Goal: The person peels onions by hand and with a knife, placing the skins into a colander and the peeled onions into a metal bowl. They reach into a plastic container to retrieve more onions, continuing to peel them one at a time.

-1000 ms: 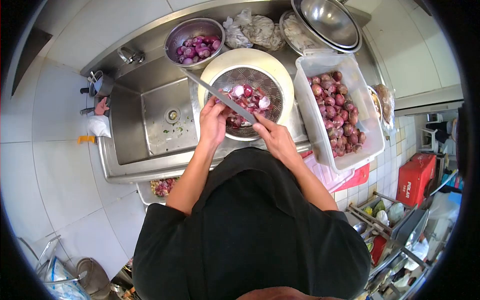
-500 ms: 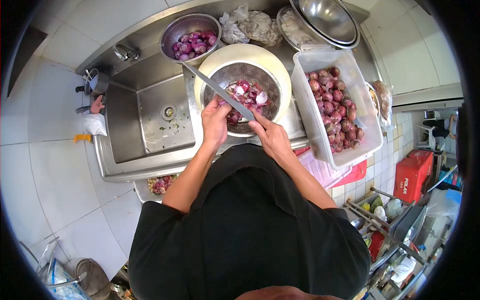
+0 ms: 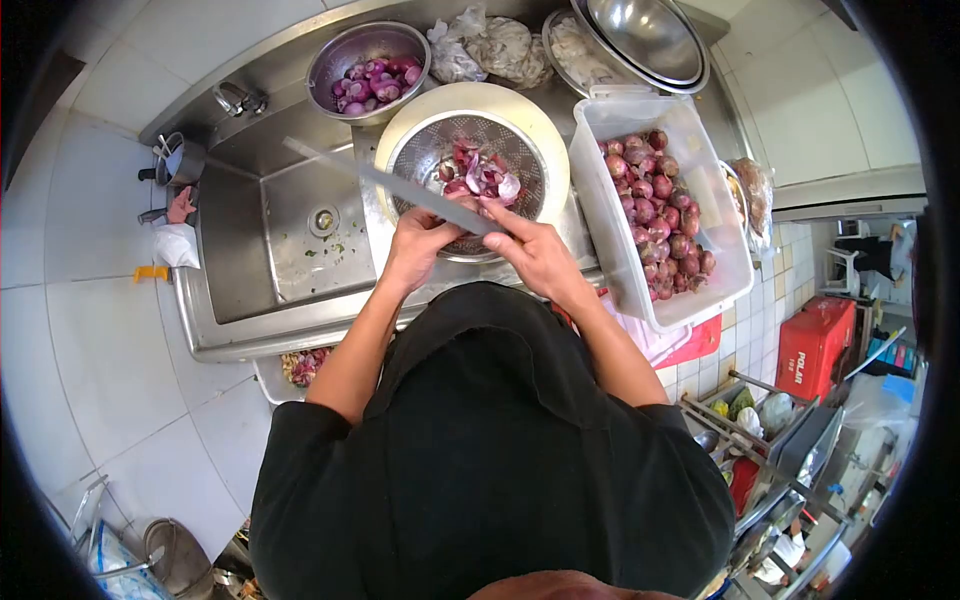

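My right hand [image 3: 538, 258] is closed around a large knife [image 3: 395, 186], its long blade pointing left and slightly up over the colander. My left hand [image 3: 412, 248] is closed just beneath the blade, its fingers on a red onion [image 3: 462, 204] that the knife and fingers mostly hide. Below both hands stands a perforated metal colander [image 3: 403, 165] in a wide pale round basin [image 3: 553, 150]. Red onion skins and pieces [image 3: 485, 172] lie inside the colander.
Whole red onions [image 3: 660, 210] fill part of a white plastic tub [image 3: 735, 265] at right. A metal bowl of peeled onions [image 3: 375, 85] stands behind, beside plastic bags [image 3: 500, 45] and stacked steel bowls [image 3: 650, 40]. The sink [image 3: 310, 265] with its faucet [image 3: 240, 100] lies left.
The knife has swung flatter, its tip moving left and down. My hands have shifted slightly relative to the colander, and the whole view has moved a little.
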Demonstrator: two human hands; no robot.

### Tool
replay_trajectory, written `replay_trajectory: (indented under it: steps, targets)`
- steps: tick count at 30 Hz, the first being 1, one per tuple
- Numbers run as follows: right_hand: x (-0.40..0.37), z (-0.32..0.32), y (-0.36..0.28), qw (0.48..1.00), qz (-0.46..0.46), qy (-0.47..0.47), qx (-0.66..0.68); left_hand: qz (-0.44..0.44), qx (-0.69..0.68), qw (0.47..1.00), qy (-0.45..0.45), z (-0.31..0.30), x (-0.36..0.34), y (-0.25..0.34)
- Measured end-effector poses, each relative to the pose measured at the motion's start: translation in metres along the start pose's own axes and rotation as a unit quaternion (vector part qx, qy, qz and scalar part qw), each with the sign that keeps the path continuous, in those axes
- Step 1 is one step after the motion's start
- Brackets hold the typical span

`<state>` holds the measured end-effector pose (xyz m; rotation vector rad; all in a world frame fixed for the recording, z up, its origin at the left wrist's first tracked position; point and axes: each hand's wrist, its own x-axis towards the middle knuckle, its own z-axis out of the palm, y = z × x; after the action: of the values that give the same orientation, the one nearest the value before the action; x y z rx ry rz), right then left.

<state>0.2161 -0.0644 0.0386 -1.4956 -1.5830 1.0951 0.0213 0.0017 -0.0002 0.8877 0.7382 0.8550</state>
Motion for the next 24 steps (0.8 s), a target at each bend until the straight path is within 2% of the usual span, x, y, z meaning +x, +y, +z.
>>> replay_trajectory:
  steps: [3,6,12,15,18,20,22,24]
  targets:
    - [-0.003,-0.001,-0.007,0.999,-0.018,-0.014,-0.048,-0.008,0.049,0.999,-0.013,-0.006,-0.004,0.000]
    - [-0.006,-0.001,-0.004,0.997,-0.034,-0.028,-0.065,-0.042,0.043,0.998,0.002,-0.005,-0.009,0.004]
    - [-0.007,0.001,-0.005,0.998,-0.026,-0.040,-0.033,-0.029,0.063,0.998,-0.006,0.000,-0.014,0.013]
    - [-0.002,0.004,0.007,1.000,0.016,-0.006,0.018,-0.034,0.140,0.989,-0.044,-0.004,-0.014,0.006]
    - [0.000,0.008,0.018,0.993,0.035,0.015,0.116,-0.039,0.072,0.996,-0.033,0.004,-0.016,0.005]
    - [-0.003,0.002,0.010,0.992,0.067,-0.006,0.109,-0.049,0.039,0.998,-0.025,-0.002,-0.012,0.001]
    - [-0.006,0.001,0.005,0.995,0.050,-0.016,0.083,-0.055,0.025,0.998,-0.005,-0.003,-0.010,-0.002]
    - [-0.007,0.007,0.004,0.999,-0.018,-0.013,0.040,-0.063,-0.004,0.998,0.010,-0.004,-0.009,-0.002]
